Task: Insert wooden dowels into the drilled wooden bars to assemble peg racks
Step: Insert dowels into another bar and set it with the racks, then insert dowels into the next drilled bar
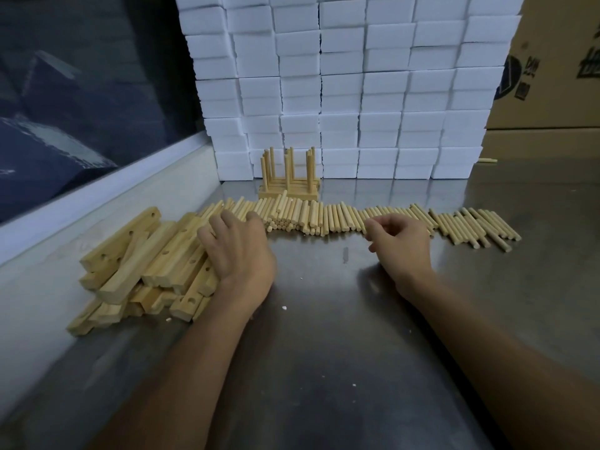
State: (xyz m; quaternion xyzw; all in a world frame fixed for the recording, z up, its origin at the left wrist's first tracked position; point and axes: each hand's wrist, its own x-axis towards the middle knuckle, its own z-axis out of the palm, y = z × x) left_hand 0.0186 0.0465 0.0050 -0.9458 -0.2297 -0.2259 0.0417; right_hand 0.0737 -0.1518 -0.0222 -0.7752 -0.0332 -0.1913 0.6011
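Dowels [328, 217] lie side by side in a long row across the far part of the steel table [324, 336], their ends facing the person; laid so, any single one can likely be picked off from in front without disturbing the rest. Behind everything stands a wall of stacked white boxes [341, 92], with brown cartons [552, 60] to its right.

Drilled bars [146, 261] are heaped loosely at the left, against the pale ledge [97, 203], several with their holes facing up. The heap sits within reach of the left hand and the dowel row within reach of the right, which suggests one hand feeds bars and the other feeds pegs.

Finished peg racks [289, 183] stand stacked at the foot of the white boxes, just behind the dowel row, pegs upright. One stray dowel [487, 160] lies well apart at the far right.

Left hand [237, 251]: fingers spread and lightly bent, lying on the right edge of the bar heap, fingertips reaching the left end of the dowel row. Whether it grips a bar cannot be determined.

Right hand [399, 241]: fingers curled loosely, hovering at the near edge of the dowel row. Nothing visible is pinched; actual contact with a dowel cannot be confirmed. No bar is yet on the bare work area between the two hands.
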